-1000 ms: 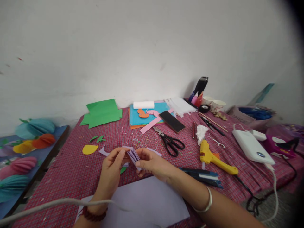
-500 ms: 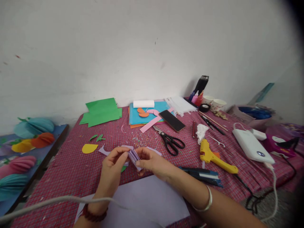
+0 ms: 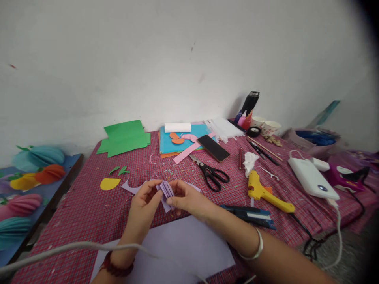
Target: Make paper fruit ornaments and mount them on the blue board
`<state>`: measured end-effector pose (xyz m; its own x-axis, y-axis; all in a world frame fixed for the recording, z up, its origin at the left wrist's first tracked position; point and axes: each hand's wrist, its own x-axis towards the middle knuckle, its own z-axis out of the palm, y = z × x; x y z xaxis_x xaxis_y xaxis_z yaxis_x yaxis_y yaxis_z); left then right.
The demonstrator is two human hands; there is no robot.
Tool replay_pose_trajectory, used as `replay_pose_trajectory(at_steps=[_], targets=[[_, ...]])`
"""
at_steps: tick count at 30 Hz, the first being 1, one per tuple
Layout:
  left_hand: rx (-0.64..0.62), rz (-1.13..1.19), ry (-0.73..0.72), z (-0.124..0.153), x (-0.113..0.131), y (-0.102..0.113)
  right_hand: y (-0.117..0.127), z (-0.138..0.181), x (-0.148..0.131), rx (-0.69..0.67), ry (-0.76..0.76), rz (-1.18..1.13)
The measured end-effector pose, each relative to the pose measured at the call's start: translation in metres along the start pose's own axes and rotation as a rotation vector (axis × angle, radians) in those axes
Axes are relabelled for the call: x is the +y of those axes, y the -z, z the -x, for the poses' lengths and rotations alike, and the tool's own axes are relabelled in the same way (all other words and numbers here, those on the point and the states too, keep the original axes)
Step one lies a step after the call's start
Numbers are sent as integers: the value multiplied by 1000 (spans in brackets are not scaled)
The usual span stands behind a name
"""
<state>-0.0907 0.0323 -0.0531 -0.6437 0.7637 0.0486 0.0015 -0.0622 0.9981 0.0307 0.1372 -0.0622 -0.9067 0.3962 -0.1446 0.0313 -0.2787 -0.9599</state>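
Between my two hands is a small folded stack of purple paper point(image 3: 166, 191), its layered edges facing up. My left hand point(image 3: 147, 199) pinches its left side with thumb and fingers. On the other side, my right hand point(image 3: 186, 198) grips the stack with the thumb in front. Purple paper scraps point(image 3: 130, 188) lie on the cloth just behind the hands. A large purple sheet point(image 3: 180, 246) is spread under my forearms at the front of the table. Black-handled scissors point(image 3: 211, 173) rest to the right, beyond my right hand.
A yellow glue gun point(image 3: 266, 193), a blue stapler point(image 3: 251, 217) and a white power bank point(image 3: 312, 179) lie at right. A phone point(image 3: 213, 148) leans over paper sheets at the back. Green sheets point(image 3: 126, 138) sit back left. A white cable point(image 3: 74, 245) crosses in front.
The folded purple paper has turned a little and its layers show more toward me. Both hands keep hold of it. The whole view has shifted slightly.
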Motion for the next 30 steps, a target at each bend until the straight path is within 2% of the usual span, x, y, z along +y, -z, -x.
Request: replay_pose_trajectory(at_steps=[5, 13, 16, 22, 30], targets=[[-87, 151, 163, 4, 1, -5, 1, -3, 9, 102, 96, 245], [-88, 160, 173, 7, 5, -9, 0, 1, 6, 94, 154, 372], [-89, 191, 188, 7, 6, -9, 0, 1, 3, 46, 165, 294], [-98, 226, 185, 7, 9, -7, 0, 1, -4, -139, 118, 50], [-82, 192, 109, 5, 0, -4, 2, 3, -7, -189, 83, -55]])
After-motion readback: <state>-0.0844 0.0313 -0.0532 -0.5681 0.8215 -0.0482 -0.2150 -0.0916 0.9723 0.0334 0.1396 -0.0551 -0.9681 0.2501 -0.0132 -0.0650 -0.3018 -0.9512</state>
